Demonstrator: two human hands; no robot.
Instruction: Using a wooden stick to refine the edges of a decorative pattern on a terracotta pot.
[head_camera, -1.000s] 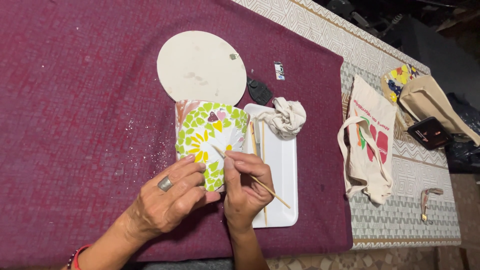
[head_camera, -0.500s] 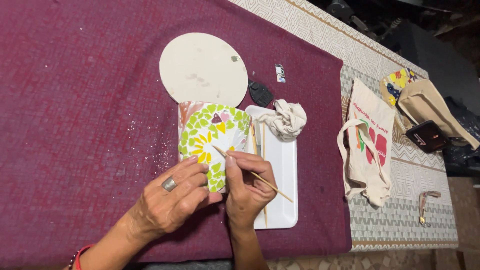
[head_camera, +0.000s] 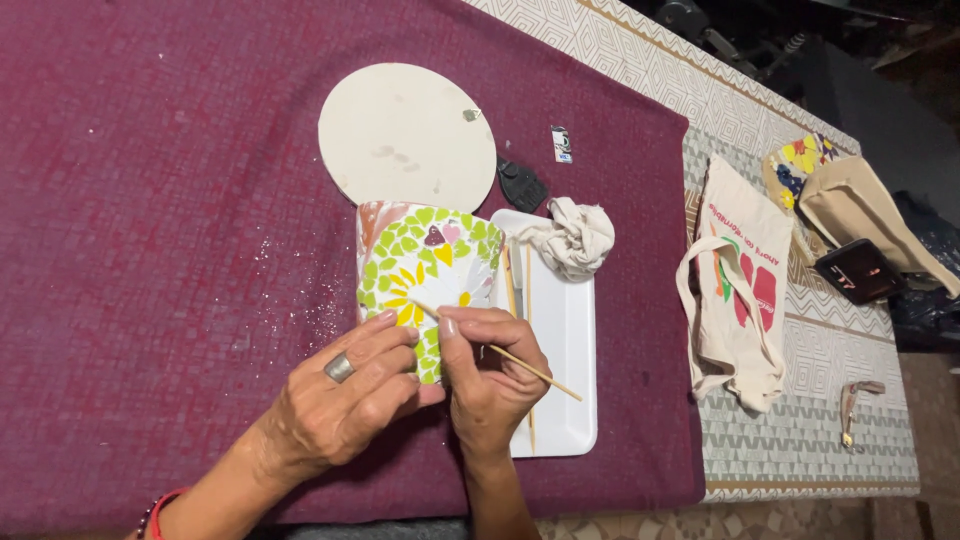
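View from above: my left hand (head_camera: 335, 400) grips the mosaic pot (head_camera: 425, 270) lying on the maroon cloth (head_camera: 150, 230); right hand (head_camera: 490, 385) pinches a thin stick (head_camera: 500, 352), tip apparently in grout. I'd scrape lightly, pot braced.

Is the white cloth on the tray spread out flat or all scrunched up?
Scrunched up. The white cloth sits in a knotted, wrinkly ball at the top corner of the white tray, not laid flat.
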